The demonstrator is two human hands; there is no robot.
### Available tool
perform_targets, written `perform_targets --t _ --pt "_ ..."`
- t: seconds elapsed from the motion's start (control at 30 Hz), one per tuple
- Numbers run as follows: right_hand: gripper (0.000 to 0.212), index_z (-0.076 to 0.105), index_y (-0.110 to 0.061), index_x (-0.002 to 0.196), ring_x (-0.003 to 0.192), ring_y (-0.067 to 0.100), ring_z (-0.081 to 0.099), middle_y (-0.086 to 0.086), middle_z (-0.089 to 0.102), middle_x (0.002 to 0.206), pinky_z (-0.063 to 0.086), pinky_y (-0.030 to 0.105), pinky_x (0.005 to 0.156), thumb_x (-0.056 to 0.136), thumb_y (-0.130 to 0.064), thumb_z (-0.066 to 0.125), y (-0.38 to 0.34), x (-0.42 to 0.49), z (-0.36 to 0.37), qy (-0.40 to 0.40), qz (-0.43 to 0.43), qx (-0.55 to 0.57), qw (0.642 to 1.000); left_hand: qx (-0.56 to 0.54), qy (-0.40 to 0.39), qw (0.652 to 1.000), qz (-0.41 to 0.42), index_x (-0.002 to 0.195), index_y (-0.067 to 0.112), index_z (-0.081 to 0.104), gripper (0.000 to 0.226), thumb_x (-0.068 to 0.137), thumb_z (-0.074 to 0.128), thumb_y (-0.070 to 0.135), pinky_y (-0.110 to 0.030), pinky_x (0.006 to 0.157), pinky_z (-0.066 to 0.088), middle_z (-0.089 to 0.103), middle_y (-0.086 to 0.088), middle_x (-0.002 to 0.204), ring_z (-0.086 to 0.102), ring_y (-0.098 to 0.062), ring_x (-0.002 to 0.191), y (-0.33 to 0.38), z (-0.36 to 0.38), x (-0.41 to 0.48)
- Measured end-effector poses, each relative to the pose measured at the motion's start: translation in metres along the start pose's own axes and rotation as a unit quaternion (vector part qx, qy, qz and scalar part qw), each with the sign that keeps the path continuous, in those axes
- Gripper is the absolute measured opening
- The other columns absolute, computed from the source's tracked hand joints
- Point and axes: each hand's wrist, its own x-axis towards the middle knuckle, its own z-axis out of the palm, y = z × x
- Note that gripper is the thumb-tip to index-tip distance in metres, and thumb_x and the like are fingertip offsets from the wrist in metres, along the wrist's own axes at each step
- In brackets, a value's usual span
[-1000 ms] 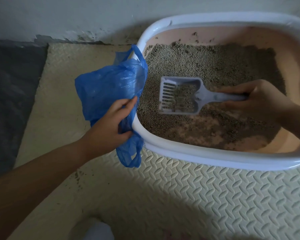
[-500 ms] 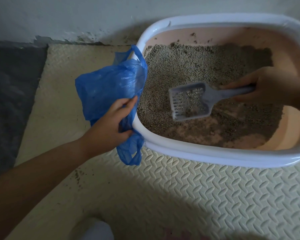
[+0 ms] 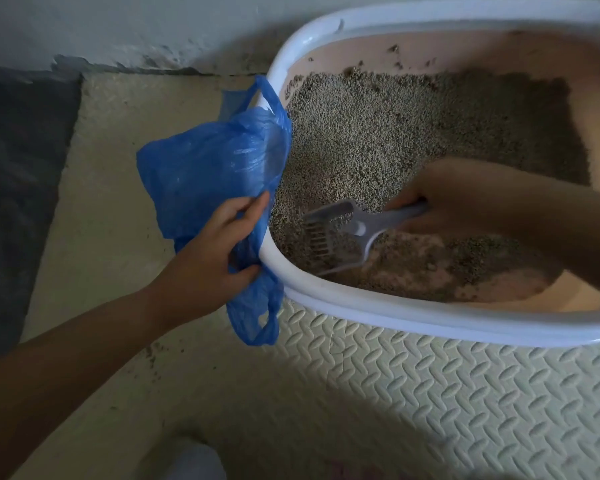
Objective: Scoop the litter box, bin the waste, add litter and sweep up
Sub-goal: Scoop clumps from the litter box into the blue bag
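A person's right hand (image 3: 454, 199) curls around the handle of a grey slotted litter scoop (image 3: 352, 226), whose head tilts down into the granules near the front left corner of a white-rimmed litter box (image 3: 395, 318) with a pink inner tub. The grey-beige litter (image 3: 378, 133) lies heaped toward the back and left, and patches of bare pink bottom show along the front. The left hand (image 3: 219, 251) grips a crumpled blue plastic bag (image 3: 201, 168) against the outside of the box's left rim, thumb and fingers pinching the film. One bag handle loops up over the rim and the other hangs just below the hand. The box sits on a cream foam mat (image 3: 430, 393) embossed with a tread pattern, where stray grains are scattered near the left forearm. A pale wall (image 3: 118, 26) with a scuffed base runs behind, and a dark floor (image 3: 14, 168) borders the mat on the left.
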Motion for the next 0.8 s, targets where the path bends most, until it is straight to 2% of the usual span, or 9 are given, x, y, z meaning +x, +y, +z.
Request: perform_targets --t 0.13,0.23,0.33,0.4,0.5,0.57,0.67,0.73,0.8 --pt "0.02 0.07 -0.038 0.107 0.044 0.0 0.05 -0.016 0.06 0.058 0.033 0.013 0.038 0.089 -0.035 0.062 -0.003 0.013 0.014 0.029 0.02 0.033 0.999 0.013 -0.004 1.0 0.0 0.144 0.035 0.021 0.092 0.077 0.071 -0.004 -0.009 0.092 0.04 0.03 0.021 0.133 0.037 0.01 0.121 -0.001 -0.001 0.001" --pt "0.024 0.071 -0.034 0.11 0.044 0.001 0.051 -0.013 0.06 0.057 0.037 0.02 0.045 0.087 -0.03 0.066 0.003 0.014 0.032 0.068 0.033 0.116 0.99 0.018 -0.002 1.0 0.008 0.145 0.03 0.023 0.091 0.076 0.07 -0.006 -0.009 0.089 0.041 0.032 0.017 0.132 0.039 0.011 0.118 -0.001 -0.001 0.001" --pt "0.025 0.07 -0.034 0.111 0.048 -0.002 0.052 -0.015 0.06 0.058 0.035 0.015 0.046 0.086 -0.03 0.068 0.004 0.009 0.05 0.125 0.047 0.162 0.978 0.019 -0.004 1.0 0.008 0.145 0.03 0.023 0.091 0.076 0.071 -0.007 -0.009 0.091 0.041 0.031 0.019 0.133 0.037 0.01 0.121 -0.001 -0.001 0.001" --pt "0.027 0.07 -0.033 0.112 0.052 -0.003 0.052 -0.014 0.063 0.065 0.037 0.016 0.051 0.085 -0.032 0.069 0.003 0.008 0.056 0.156 0.053 0.18 0.97 0.015 -0.006 1.0 0.005 0.145 0.032 0.023 0.091 0.077 0.071 -0.006 -0.007 0.09 0.039 0.031 0.021 0.132 0.036 0.009 0.122 0.0 -0.001 0.001" --pt "0.03 0.07 -0.032 0.114 0.059 -0.002 0.056 -0.012 0.067 0.073 0.043 0.02 0.059 0.084 -0.03 0.071 0.006 0.009 0.058 0.161 0.042 0.196 0.966 0.008 -0.008 1.0 -0.003 0.142 0.038 0.021 0.093 0.077 0.071 -0.005 -0.006 0.089 0.039 0.03 0.025 0.131 0.038 0.009 0.121 0.001 -0.001 0.001" --pt "0.033 0.067 -0.039 0.113 0.065 0.003 0.062 -0.015 0.07 0.079 0.048 0.022 0.063 0.082 -0.029 0.073 0.009 0.007 0.057 0.155 0.032 0.218 0.963 0.01 -0.009 1.0 -0.007 0.143 0.037 0.022 0.093 0.077 0.071 -0.005 -0.006 0.088 0.039 0.03 0.025 0.13 0.038 0.009 0.12 0.001 -0.001 0.001" --pt "0.038 0.064 -0.043 0.111 0.074 0.002 0.065 -0.025 0.068 0.081 0.046 0.012 0.063 0.079 -0.025 0.076 0.012 0.002 0.052 0.17 0.026 0.252 0.952 0.009 -0.011 1.0 -0.009 0.145 0.032 0.022 0.09 0.078 0.07 -0.004 -0.006 0.087 0.039 0.031 0.023 0.13 0.038 0.01 0.119 0.003 -0.001 0.001" --pt "0.039 0.066 -0.039 0.111 0.078 0.004 0.066 -0.019 0.07 0.085 0.049 0.015 0.067 0.079 -0.021 0.077 0.016 -0.003 0.049 0.199 0.038 0.264 0.943 -0.001 -0.012 1.0 -0.013 0.145 0.034 0.02 0.09 0.079 0.068 -0.004 -0.009 0.088 0.043 0.03 0.024 0.13 0.037 0.01 0.12 0.004 -0.003 0.0" --pt "0.041 0.064 -0.044 0.108 0.08 0.003 0.066 -0.016 0.072 0.087 0.051 0.02 0.07 0.078 -0.019 0.077 0.018 -0.01 0.046 0.221 0.038 0.255 0.94 -0.013 -0.008 1.0 -0.017 0.143 0.038 0.019 0.09 0.08 0.068 -0.004 -0.014 0.091 0.045 0.029 0.026 0.131 0.036 0.011 0.122 0.005 -0.005 0.0"
